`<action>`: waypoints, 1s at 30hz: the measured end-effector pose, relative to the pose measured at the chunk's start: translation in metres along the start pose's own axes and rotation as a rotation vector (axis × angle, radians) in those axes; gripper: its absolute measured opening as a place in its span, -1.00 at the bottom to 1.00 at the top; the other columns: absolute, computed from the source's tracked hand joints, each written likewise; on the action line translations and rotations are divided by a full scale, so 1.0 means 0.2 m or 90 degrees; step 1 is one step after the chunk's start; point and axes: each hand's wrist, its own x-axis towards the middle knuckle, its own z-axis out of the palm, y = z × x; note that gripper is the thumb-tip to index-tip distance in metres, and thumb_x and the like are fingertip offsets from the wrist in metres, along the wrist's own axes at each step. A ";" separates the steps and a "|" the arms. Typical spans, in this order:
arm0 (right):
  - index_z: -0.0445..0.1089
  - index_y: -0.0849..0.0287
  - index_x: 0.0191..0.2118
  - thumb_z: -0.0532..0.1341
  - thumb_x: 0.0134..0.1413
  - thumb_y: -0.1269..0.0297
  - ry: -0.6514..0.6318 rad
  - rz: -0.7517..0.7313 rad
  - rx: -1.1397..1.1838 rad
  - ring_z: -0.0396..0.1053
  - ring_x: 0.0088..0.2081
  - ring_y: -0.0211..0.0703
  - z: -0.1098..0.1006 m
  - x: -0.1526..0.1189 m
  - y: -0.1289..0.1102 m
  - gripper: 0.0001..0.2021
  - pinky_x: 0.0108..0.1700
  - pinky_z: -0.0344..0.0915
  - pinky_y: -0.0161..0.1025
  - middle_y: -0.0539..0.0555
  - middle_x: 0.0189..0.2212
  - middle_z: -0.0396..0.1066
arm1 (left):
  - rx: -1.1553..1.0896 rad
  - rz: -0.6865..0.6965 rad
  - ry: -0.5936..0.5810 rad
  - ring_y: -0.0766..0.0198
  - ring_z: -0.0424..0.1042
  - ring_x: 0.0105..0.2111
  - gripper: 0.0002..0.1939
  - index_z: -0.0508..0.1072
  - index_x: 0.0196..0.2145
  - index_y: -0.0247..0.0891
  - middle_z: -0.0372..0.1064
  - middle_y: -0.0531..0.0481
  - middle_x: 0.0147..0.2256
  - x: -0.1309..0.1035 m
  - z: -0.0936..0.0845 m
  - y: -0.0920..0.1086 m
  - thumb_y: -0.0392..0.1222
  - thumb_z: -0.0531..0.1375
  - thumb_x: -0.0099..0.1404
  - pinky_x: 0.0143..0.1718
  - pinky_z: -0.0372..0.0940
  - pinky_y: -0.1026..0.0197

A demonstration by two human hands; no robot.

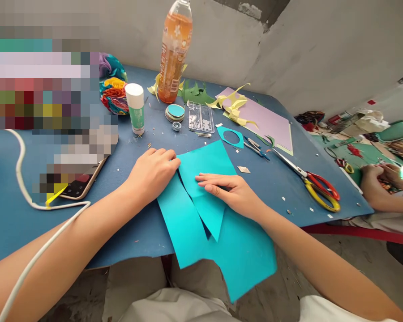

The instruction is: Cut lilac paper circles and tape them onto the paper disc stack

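Turquoise paper (248,255) lies at the table's front edge, partly overhanging it, with a slit and a folded, pointed flap on top. My left hand (156,172) is closed at the paper's upper left edge, its fingertips pinching that edge. My right hand (230,190) rests on the flap with its fingers stretched out and nothing gripped. Beyond the paper are a turquoise piece with a round hole (240,142) and a compass (257,147). Scissors (304,173) with red and yellow handles lie open to the right.
A glue stick (136,112), a drink bottle (174,58), a clear case (200,118) and round paper discs (174,112) stand or lie behind. Lilac paper (265,116) is at the back right. A white cable (30,201) crosses my left forearm. Another person's hands (378,179) are far right.
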 end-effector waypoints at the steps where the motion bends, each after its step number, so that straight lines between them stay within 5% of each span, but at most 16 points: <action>1: 0.54 0.07 -0.19 0.21 0.11 0.22 -0.023 -0.004 -0.042 0.42 -0.01 -0.01 -0.02 0.02 -0.01 -0.80 0.04 0.39 -0.06 0.03 -0.11 0.51 | -0.005 0.005 -0.012 0.13 0.44 -0.24 -0.69 0.49 -0.22 -0.28 0.47 -0.12 -0.19 0.01 0.01 0.00 -0.31 -0.06 0.37 -0.26 0.26 0.13; 4: 0.48 0.14 -0.07 0.12 0.19 0.30 -0.042 -0.096 -0.185 0.41 0.01 -0.07 -0.05 0.14 -0.03 -0.74 0.09 0.34 -0.10 0.07 -0.04 0.46 | 0.015 0.003 -0.023 0.16 0.44 -0.28 -0.68 0.50 -0.24 -0.26 0.47 -0.11 -0.20 0.01 0.01 0.01 -0.30 -0.06 0.38 -0.42 0.25 0.20; 10: 0.22 0.21 0.18 -0.01 0.24 0.39 -0.184 -0.313 -0.326 0.03 0.27 -0.13 -0.01 0.38 0.10 -0.59 0.26 0.09 -0.04 0.10 0.21 0.17 | 0.051 0.016 -0.023 0.16 0.45 -0.29 -0.69 0.49 -0.21 -0.25 0.49 -0.07 -0.20 0.00 -0.01 0.03 -0.35 -0.05 0.36 -0.50 0.25 0.20; 15: 0.13 0.25 0.24 -0.05 0.26 0.36 -0.189 -0.336 -0.384 -0.08 0.30 -0.10 0.00 0.38 0.15 -0.55 0.30 0.00 0.00 0.15 0.24 0.09 | 0.051 0.027 -0.038 0.18 0.46 -0.30 -0.74 0.48 -0.21 -0.30 0.50 -0.06 -0.24 0.01 0.00 0.05 -0.42 0.00 0.32 -0.48 0.29 0.21; 25: 0.17 0.27 0.22 -0.08 0.28 0.31 -0.179 -0.335 -0.381 -0.02 0.29 -0.07 -0.01 0.38 0.14 -0.56 0.30 0.00 0.00 0.15 0.23 0.12 | 0.125 0.053 0.112 0.25 0.45 -0.46 -0.83 0.41 -0.39 -0.36 0.41 -0.04 -0.47 0.00 0.07 0.11 -0.49 0.06 0.23 -0.54 0.30 0.27; 30: 0.13 0.27 0.24 -0.08 0.29 0.31 -0.194 -0.325 -0.335 0.00 0.28 -0.11 -0.05 0.39 0.16 -0.55 0.30 0.00 -0.02 0.14 0.23 0.13 | 0.147 0.066 0.197 0.24 0.48 -0.32 -0.82 0.42 -0.24 -0.33 0.49 -0.04 -0.30 0.00 0.06 0.13 -0.39 0.03 0.32 -0.32 0.39 0.22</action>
